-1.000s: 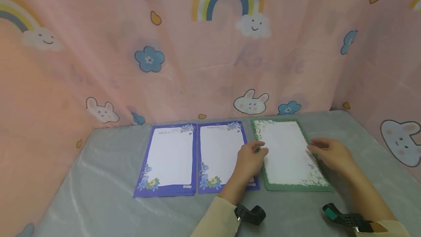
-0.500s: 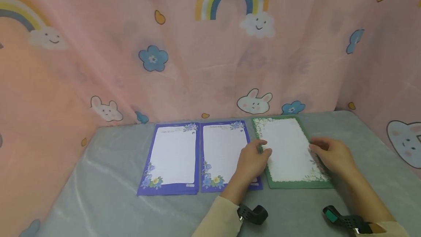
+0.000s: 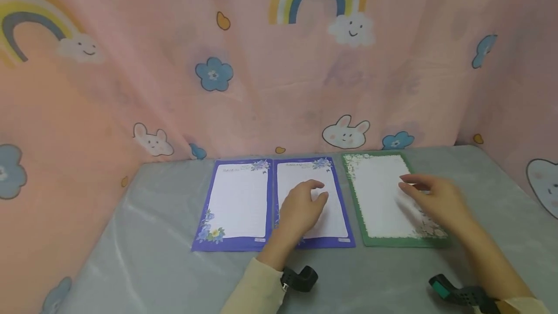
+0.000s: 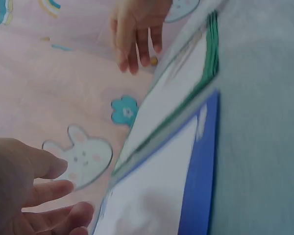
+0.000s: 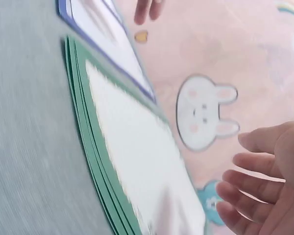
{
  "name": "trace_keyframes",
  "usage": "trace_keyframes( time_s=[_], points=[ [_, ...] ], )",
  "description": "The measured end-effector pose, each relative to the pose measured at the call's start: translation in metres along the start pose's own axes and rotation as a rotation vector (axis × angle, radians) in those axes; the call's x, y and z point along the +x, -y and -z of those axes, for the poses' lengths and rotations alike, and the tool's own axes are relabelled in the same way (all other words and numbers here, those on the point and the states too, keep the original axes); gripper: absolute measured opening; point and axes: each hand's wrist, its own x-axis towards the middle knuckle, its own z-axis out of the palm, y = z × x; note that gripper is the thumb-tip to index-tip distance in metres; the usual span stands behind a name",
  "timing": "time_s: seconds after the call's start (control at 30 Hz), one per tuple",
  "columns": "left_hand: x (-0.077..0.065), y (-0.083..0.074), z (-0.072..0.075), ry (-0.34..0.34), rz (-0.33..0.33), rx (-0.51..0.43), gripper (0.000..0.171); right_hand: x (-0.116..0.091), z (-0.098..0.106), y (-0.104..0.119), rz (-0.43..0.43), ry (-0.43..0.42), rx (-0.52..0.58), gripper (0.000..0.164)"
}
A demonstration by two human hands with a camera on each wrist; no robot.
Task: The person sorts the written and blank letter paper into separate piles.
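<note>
My left hand (image 3: 302, 210) hovers above the middle purple-bordered sheet (image 3: 329, 227), fingers loosely bent and holding nothing. Over the right part of a green-bordered stack of paper (image 3: 379, 197) is my right hand (image 3: 438, 202), raised clear of it with relaxed fingers. Layered green edges (image 5: 83, 117) show in the right wrist view, so that stack has several sheets. Farther left lies another purple-bordered sheet (image 3: 239, 202) with blue and yellow flowers in its corners. Both purple ones carry small print at the top, too small to read.
A grey cloth-covered table (image 3: 148, 227) bears the papers side by side. Behind and at the sides hangs a pink curtain (image 3: 279, 81) printed with rainbows, rabbits and flowers. Each wrist wears a black band, such as the left wristband (image 3: 301, 279).
Both hands have let go of the green-bordered stack's sides and lifted. The left moved left over the middle purple sheet; the right rose slightly inward. The head view shifted a little left.
</note>
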Motion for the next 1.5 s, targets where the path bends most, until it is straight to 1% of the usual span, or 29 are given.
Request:
trace_keyframes(
  time_s=[0.1,0.2,0.37,0.5,0.63,0.7,0.8,0.9,0.97,1.13,1.27,1.4,1.5],
  points=[
    [-0.002,0.013,0.009,-0.045,-0.002,0.034,0.030,-0.002,-0.004,0.012,0.004,0.037,0.029,0.050],
    [-0.004,0.026,0.021,-0.078,0.001,0.040,0.030,-0.002,-0.012,0.024,0.013,0.072,0.048,0.049],
    [-0.004,0.049,0.035,-0.134,0.044,0.037,0.030,0.001,-0.031,0.046,0.027,0.130,0.090,0.045],
    [-0.003,0.065,0.039,-0.174,0.104,0.029,0.034,0.004,-0.048,0.062,0.027,0.185,0.188,0.043],
    [-0.004,0.074,0.039,-0.204,0.140,0.022,0.037,0.007,-0.067,0.074,-0.019,0.225,0.300,0.047],
    [-0.004,0.076,0.038,-0.206,0.137,0.021,0.038,0.007,-0.075,0.078,-0.053,0.218,0.330,0.049],
    [-0.003,0.077,0.037,-0.192,0.117,-0.006,0.039,0.005,-0.083,0.081,-0.093,0.160,0.326,0.050],
    [-0.002,0.079,0.036,-0.177,0.106,-0.041,0.038,0.003,-0.090,0.082,-0.102,0.098,0.298,0.046],
    [-0.001,0.083,0.037,-0.169,0.098,-0.062,0.036,0.002,-0.095,0.083,-0.106,0.066,0.301,0.043],
    [0.001,0.091,0.040,-0.120,0.087,-0.092,0.029,-0.001,-0.105,0.083,-0.133,0.024,0.365,0.036],
    [0.002,0.093,0.043,-0.102,0.094,-0.121,0.027,-0.002,-0.109,0.082,-0.118,-0.007,0.393,0.030],
    [0.001,0.092,0.044,-0.095,0.098,-0.144,0.028,-0.004,-0.109,0.081,-0.109,-0.017,0.373,0.027],
    [0.002,0.092,0.045,-0.073,0.090,-0.170,0.027,-0.006,-0.110,0.080,-0.104,-0.019,0.337,0.024]
  ],
)
